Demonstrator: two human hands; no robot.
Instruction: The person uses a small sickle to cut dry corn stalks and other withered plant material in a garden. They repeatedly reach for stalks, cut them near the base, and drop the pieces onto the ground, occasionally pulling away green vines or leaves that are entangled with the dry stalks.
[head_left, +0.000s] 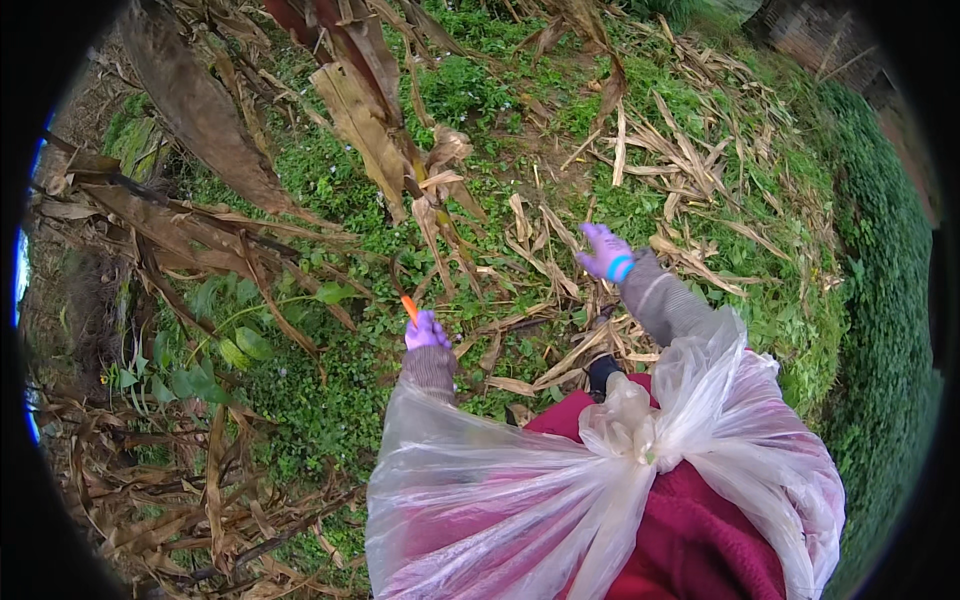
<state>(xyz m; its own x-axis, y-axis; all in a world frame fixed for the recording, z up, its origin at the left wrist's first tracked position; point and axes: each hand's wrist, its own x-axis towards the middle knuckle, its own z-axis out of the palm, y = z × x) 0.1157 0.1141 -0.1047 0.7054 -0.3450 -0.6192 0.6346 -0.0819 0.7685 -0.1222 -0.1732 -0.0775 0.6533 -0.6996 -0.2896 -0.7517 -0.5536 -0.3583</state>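
Sickle (pixel 410 308), going by its orange handle and what is probably a thin, dark, curved blade blending into the greenery, is sitting in the person's left hand (pixel 428 332). That hand is wearing a purple glove and gripping the handle, nearer the person than the dry cornstalk (pixel 365 130). The right hand (pixel 606 252), gloved alike and wearing a blue band (pixel 620 268) at the wrist, is reaching out to the right of the cornstalk with its fingers spreading. The two hands are being held well apart.

Grey-brown sleeves (pixel 665 300) are covering both forearms. Clear plastic sheeting (pixel 500 500), bunching into a knot (pixel 625 425), is draping over a dark-red garment (pixel 715 530) on the person's side of the cornstalk. Low green plants (pixel 290 400) are carpeting the ground around the cornstalk, fallen dry leaves (pixel 690 155) are lying to its right, and dense greenery (pixel 880 230) is running along farther right of it.
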